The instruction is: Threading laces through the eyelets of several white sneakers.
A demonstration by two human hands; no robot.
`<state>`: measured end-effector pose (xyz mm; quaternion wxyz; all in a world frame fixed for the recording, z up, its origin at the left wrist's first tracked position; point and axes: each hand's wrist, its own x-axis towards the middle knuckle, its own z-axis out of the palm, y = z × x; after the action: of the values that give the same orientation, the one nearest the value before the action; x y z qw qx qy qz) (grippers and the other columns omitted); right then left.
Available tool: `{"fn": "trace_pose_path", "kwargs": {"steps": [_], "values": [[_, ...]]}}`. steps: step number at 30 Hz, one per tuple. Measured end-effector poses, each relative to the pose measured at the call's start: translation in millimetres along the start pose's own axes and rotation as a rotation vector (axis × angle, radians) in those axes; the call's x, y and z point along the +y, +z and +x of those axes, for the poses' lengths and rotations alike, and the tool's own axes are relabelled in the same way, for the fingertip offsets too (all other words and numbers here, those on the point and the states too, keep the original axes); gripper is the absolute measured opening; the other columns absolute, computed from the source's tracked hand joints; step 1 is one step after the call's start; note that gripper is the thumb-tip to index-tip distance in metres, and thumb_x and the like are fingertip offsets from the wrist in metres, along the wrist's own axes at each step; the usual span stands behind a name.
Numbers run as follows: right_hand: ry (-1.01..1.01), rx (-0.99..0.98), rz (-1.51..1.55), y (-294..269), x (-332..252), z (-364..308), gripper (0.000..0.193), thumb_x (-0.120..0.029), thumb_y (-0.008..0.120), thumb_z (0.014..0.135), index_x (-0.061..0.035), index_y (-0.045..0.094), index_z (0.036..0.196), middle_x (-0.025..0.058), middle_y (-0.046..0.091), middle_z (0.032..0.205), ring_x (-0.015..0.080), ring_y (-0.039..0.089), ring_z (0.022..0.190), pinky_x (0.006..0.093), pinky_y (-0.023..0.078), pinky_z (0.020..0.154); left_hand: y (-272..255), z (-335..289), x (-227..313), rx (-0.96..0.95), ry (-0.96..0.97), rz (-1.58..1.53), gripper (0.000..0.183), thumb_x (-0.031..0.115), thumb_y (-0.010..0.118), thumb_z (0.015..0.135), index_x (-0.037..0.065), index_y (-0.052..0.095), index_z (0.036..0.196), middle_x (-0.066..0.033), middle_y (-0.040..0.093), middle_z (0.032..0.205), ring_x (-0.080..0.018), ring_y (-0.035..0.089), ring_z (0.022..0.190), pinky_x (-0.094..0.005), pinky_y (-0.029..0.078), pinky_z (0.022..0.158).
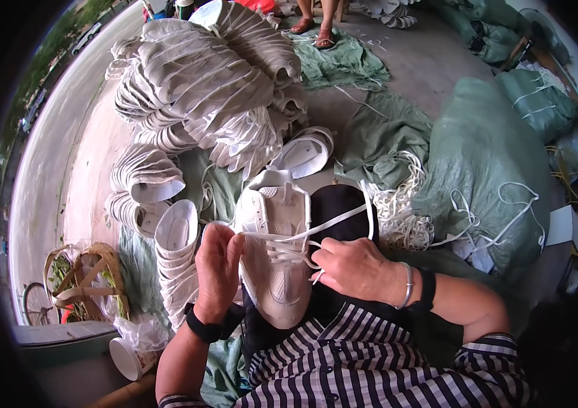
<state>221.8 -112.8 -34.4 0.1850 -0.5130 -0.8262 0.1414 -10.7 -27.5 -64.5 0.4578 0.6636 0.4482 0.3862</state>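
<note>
A white shoe upper (276, 265) lies across my lap, its toe toward me and its opening away from me. White shoelace (289, 239) crosses its lower eyelets in several rows, and a long loose length loops up to the right. At the shoe's left edge, my left hand (217, 272) pinches the lace between thumb and fingers. My right hand (355, 268) is closed beside the right row of eyelets, gripping lace, with a short end showing below its fingertips. The upper eyelets on the left side show no lace through them.
Stacked white shoe uppers (194, 75) form a large pile ahead, with more nested stacks (173, 245) at left. A heap of white laces (404, 211) lies beside a big green sack (482, 163) at right. A wicker basket (102, 272) stands left; another person's feet (325, 37) show far ahead.
</note>
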Motion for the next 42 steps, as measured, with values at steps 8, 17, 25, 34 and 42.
{"fn": "trace_pose_path", "kwargs": {"steps": [8,17,25,34,42], "values": [[-0.080,0.434,0.043,4.0,21.1,8.6,0.019,0.000,0.066,0.069,-0.0065,0.053,0.080,0.0073,0.050,0.080,0.0218,0.059,0.066,0.0316,0.048,0.052,-9.0,18.4,8.6,-0.074,-0.379,-0.494,0.017,0.024,0.057,0.094,0.008,0.053,0.094,0.0059,0.049,0.068,0.0003,0.037,0.050,-0.0157,0.026,0.042],[-0.104,0.469,-0.139,3.8,34.4,16.8,0.021,-0.003,0.067,0.069,-0.0084,0.052,0.082,0.0048,0.049,0.067,0.0238,0.053,0.052,0.0347,0.043,0.046,-12.2,21.0,16.2,-0.027,-0.499,-0.658,0.010,0.020,0.056,0.094,0.012,0.054,0.097,0.0079,0.041,0.061,-0.0006,0.029,0.046,-0.0169,0.023,0.041],[-0.144,0.319,-0.183,9.0,25.9,16.5,0.030,-0.001,0.058,0.074,-0.0017,0.057,0.104,0.0068,0.054,0.068,0.0214,0.059,0.057,0.0284,0.049,0.051,-14.8,36.9,36.1,0.022,-0.437,-0.696,0.012,0.019,0.057,0.093,0.009,0.054,0.100,0.0076,0.041,0.061,-0.0007,0.032,0.048,-0.0162,0.023,0.043],[0.448,-0.191,1.281,-11.7,29.6,16.1,0.012,-0.009,0.064,0.087,0.0019,0.062,0.093,-0.0027,0.057,0.072,0.0017,0.051,0.059,0.0161,0.040,0.051,-16.0,42.6,25.0,0.017,-0.479,-0.757,0.012,0.019,0.058,0.092,0.010,0.056,0.100,0.0046,0.049,0.063,-0.0005,0.031,0.045,-0.0170,0.025,0.042],[-0.122,0.106,0.262,1.5,25.7,9.8,0.013,-0.005,0.064,0.075,-0.0098,0.063,0.087,0.0056,0.059,0.072,0.0252,0.062,0.066,0.0340,0.050,0.056,-56.5,54.3,29.0,0.298,-0.334,-0.787,0.022,0.014,0.056,0.093,0.006,0.055,0.113,0.0058,0.049,0.066,-0.0003,0.034,0.049,-0.0158,0.027,0.043]]}}
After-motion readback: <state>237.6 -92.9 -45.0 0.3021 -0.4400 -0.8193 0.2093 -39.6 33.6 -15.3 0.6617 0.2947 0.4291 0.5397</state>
